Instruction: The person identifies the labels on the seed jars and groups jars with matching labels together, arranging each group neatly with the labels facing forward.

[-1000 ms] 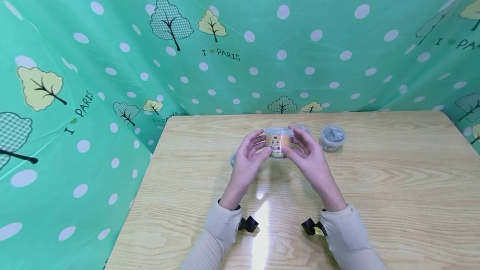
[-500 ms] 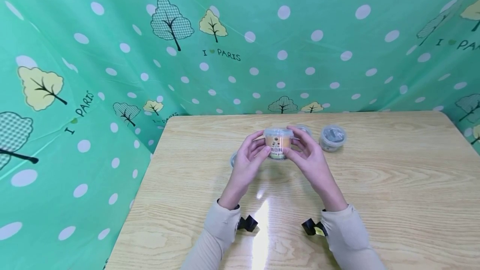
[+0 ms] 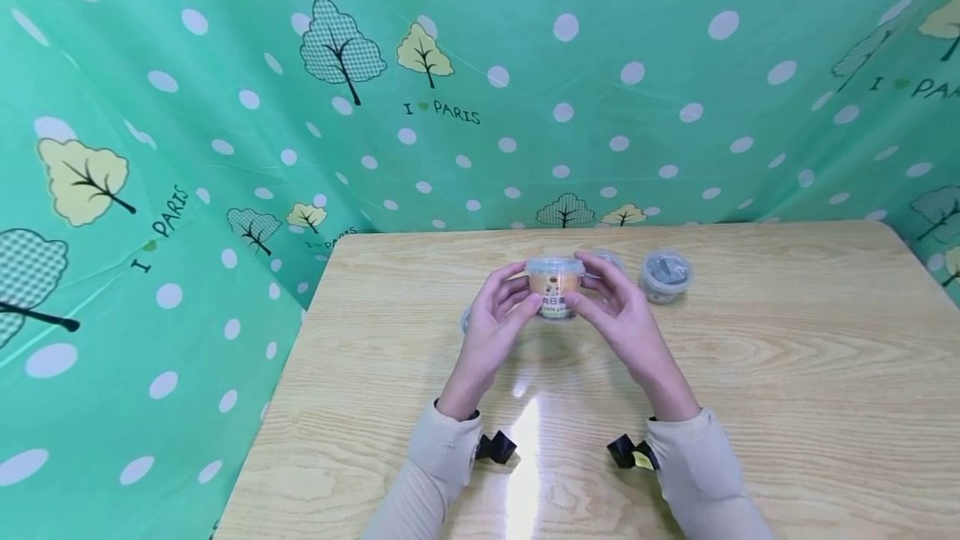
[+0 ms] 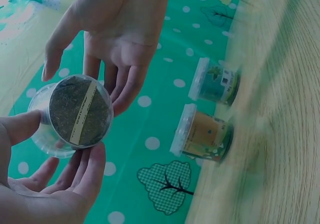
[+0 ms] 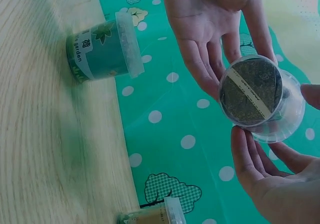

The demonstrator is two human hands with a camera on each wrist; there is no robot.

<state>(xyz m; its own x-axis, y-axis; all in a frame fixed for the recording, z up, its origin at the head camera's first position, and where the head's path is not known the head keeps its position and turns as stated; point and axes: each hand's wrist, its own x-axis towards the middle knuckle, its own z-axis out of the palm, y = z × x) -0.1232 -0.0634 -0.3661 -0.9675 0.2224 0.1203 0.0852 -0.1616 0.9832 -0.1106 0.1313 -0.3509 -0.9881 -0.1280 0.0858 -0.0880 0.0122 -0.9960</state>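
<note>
A small clear plastic cup [image 3: 555,284] with a lid and an orange label is held upright above the table. My left hand [image 3: 497,317] grips its left side, thumb at the front and fingers behind. From the other side my right hand [image 3: 619,315] holds it the same way. Both wrist views look at the base of the cup [image 4: 80,111], where dark soil-like contents and a pale printed strip show through. In the right wrist view the right hand [image 5: 280,184] is at lower right, the left hand above the cup.
A similar lidded cup [image 3: 666,276] stands right of the hands on the wooden table [image 3: 787,373]. Another cup [image 3: 609,258] is partly hidden behind the right hand, and a third [image 3: 466,319] behind the left. A green polka-dot cloth [image 3: 465,107] hangs behind and at left.
The cup has turned slightly between the hands, so more lettering on its label shows. Both hands stay nearly in the same place.
</note>
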